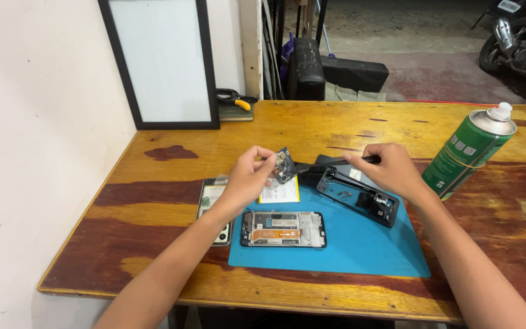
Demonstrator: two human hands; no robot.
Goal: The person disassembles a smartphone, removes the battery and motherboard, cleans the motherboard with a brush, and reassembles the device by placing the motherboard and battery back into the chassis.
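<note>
Centre frame: left hand point(248, 176) fingers clamped on small circuit board point(285, 164) by its edges; light, stiff, prob. fragile. Right hand point(388, 167) fingers together, pinching thin black tool point(327, 162) w/ tip at board.

One camera sits on the person's head and looks forward and down over a wooden table point(348, 131), near enough that both forearms run up from the bottom edge. The blue mat point(360, 244) lies just below centre. The white wall point(31, 152) fills the left side, and the floor beyond the table shows along the top.
</note>
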